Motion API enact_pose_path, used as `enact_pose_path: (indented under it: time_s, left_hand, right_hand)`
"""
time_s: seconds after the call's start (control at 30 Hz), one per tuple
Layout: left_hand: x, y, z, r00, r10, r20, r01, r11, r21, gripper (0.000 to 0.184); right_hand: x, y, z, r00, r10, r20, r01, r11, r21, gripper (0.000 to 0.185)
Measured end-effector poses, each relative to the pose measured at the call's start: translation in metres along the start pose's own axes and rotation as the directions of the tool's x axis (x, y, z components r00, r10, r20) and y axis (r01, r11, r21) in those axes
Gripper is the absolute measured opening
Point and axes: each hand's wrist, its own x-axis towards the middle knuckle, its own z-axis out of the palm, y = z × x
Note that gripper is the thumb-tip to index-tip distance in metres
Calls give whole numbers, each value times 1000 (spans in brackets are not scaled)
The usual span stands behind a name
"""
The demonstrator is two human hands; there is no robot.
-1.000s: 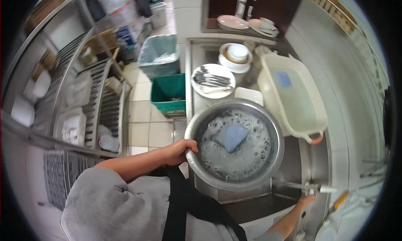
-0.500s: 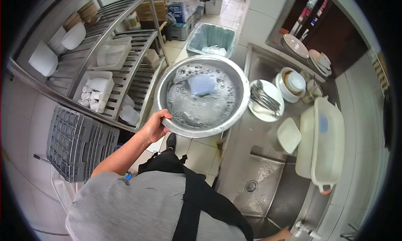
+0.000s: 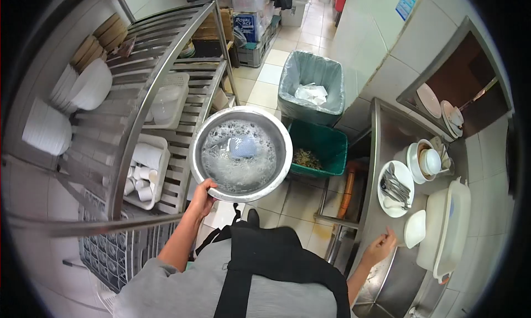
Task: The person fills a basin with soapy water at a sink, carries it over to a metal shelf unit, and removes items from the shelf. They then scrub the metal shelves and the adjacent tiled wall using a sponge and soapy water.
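Observation:
My left hand [image 3: 204, 199] grips the near-left rim of a round metal basin [image 3: 284, 152], its fingers closed on the edge. Soapy water [image 3: 238, 173] with foam fills part of the basin, and a blue-and-white sponge [image 3: 243, 147] floats in it. Over the steel counter's front edge, my right hand [image 3: 380, 248] holds nothing; its fingers are partly bent and apart. Close beside it are a small white square bowl [image 3: 415, 229] and a white plate [image 3: 394, 210] bearing several spoons and forks [image 3: 396, 186].
Behind the basin stand a grey lined bin [image 3: 311, 110] and a green bin [image 3: 319, 168] with food scraps. On the left, a metal rack [image 3: 144, 80] holds bowls and baskets. Stacked bowls [image 3: 423, 160] and a long white tub [image 3: 445, 229] occupy the right-hand counter.
My left hand has carried the basin to the left, towards the rack. My right hand has moved from the tap up to the counter edge. The view has turned, showing the green bin.

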Motion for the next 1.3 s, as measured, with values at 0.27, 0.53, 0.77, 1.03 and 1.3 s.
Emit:
enact_pose_path:
  time_s: [0.27, 0.53, 0.77, 1.03, 1.3]
  left_hand:
    - [133, 65, 35, 982, -33, 186, 46, 997, -65, 25]
    - [239, 189, 146, 977, -42, 207, 44, 999, -3, 27]
    - [367, 285, 236, 973, -26, 231, 50, 994, -99, 24]
    - [528, 396, 335, 960, 6, 280, 19, 996, -85, 23]
    - [672, 476, 428, 959, -4, 284, 22, 998, -62, 24]
  right_hand:
    - [36, -69, 104, 977, -126, 171, 120, 992, 43, 23]
    - [205, -167, 275, 986, -158, -49, 163, 978, 130, 15]
    - [412, -310, 389, 838, -469, -279, 453, 883, -122, 14]
    - [568, -310, 481, 803, -537, -260, 268, 714, -646, 32]
    - [583, -295, 497, 756, -583, -298, 104, 555, -825, 40]
